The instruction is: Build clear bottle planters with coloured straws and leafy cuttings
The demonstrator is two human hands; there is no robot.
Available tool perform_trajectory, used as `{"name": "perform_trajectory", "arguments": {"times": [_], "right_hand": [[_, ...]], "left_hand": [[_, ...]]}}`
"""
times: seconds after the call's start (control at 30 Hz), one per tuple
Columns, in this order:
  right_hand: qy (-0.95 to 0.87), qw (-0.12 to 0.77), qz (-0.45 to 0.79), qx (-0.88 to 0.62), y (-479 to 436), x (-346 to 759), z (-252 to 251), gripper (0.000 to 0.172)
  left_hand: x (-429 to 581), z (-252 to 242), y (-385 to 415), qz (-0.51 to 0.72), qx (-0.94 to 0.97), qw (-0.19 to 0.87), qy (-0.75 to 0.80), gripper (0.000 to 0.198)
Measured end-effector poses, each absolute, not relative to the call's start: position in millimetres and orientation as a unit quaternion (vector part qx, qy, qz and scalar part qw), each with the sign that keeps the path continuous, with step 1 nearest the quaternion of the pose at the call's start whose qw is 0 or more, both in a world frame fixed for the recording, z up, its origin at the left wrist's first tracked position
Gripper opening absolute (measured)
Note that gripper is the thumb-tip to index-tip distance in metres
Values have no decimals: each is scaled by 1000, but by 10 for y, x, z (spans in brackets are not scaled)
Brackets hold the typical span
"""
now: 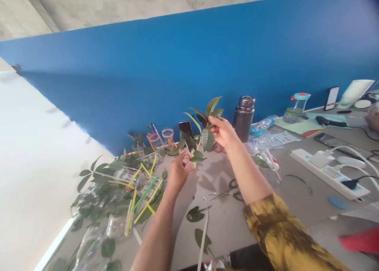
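Observation:
My right hand grips the upper stem of a glossy rubber-plant sprig, its dark leaves fanning out above my fingers. Lower down, my left hand pinches the sprig's lower end, where a small pale piece shows between my fingertips. What that piece is, I cannot tell. A yellow-patterned sleeve covers my right forearm. Just left of my hands stand glass jars crowded with leafy cuttings and yellow and green straws.
Steel scissors and loose leaves lie below my hands, beside a white strip. A dark thermos and upright phone stand behind them. A power strip with cables lies right. A blue wall rises behind.

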State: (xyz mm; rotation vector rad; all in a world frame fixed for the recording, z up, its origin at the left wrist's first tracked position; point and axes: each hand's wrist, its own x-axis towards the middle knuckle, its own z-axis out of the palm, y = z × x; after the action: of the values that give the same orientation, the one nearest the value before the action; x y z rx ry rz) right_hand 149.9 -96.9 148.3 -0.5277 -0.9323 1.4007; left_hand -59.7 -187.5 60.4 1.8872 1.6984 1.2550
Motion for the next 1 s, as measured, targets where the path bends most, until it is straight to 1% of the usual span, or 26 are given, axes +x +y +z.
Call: {"name": "perform_trajectory", "arguments": {"times": [0.2,0.43,0.6,0.73,0.87,1.0], "right_hand": [[-408,634,616,-229,-973,1500,1490,52],[-405,633,623,-217,-990,1495,1502,48],[-389,635,634,-208,-1008,1487,1518,47],[-388,632,641,-198,-1018,1493,1526,47],[-390,629,642,-198,-1021,1501,1532,49],[-384,633,641,-203,-1026,1495,1534,50]], "left_hand": [[-618,538,-1802,445,669,111,585,29],[-619,498,-1770,425,657,99,615,30],[-613,488,-1770,407,641,88,645,24],[-605,495,-1801,409,646,94,637,21],[-590,491,-1818,412,643,78,641,25],[-578,470,-1835,420,651,36,631,29]]}}
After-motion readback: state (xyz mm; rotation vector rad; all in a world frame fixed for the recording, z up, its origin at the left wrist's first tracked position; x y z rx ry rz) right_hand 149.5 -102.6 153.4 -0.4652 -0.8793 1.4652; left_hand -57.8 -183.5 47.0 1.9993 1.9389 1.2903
